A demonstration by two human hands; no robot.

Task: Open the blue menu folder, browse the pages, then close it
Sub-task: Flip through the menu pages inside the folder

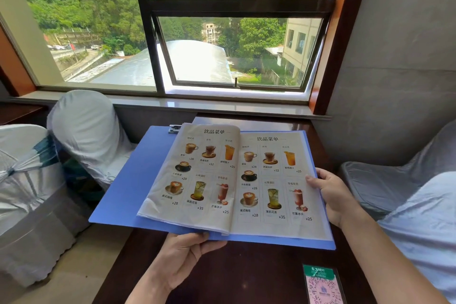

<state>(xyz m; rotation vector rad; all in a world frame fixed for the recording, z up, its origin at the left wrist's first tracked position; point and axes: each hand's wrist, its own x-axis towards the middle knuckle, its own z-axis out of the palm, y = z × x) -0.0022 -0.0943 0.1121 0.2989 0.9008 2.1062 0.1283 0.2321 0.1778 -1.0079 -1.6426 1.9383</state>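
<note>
The blue menu folder (128, 187) lies open above a dark wooden table, its left cover jutting out past the table's left side. Two drink-menu pages (269, 185) with pictures of coffees and juices face up. My left hand (187, 252) grips the folder's near edge at the spine, thumb on top. My right hand (333, 192) holds the right edge of the right-hand page and cover, thumb lying on the page. A metal clip (174, 128) shows at the folder's top left.
The dark table (246, 274) carries a QR-code card (323, 284) at its near right. White-covered chairs (81, 131) stand at the left, grey-covered seats (394, 180) at the right. A stone windowsill (197, 103) and large window lie behind.
</note>
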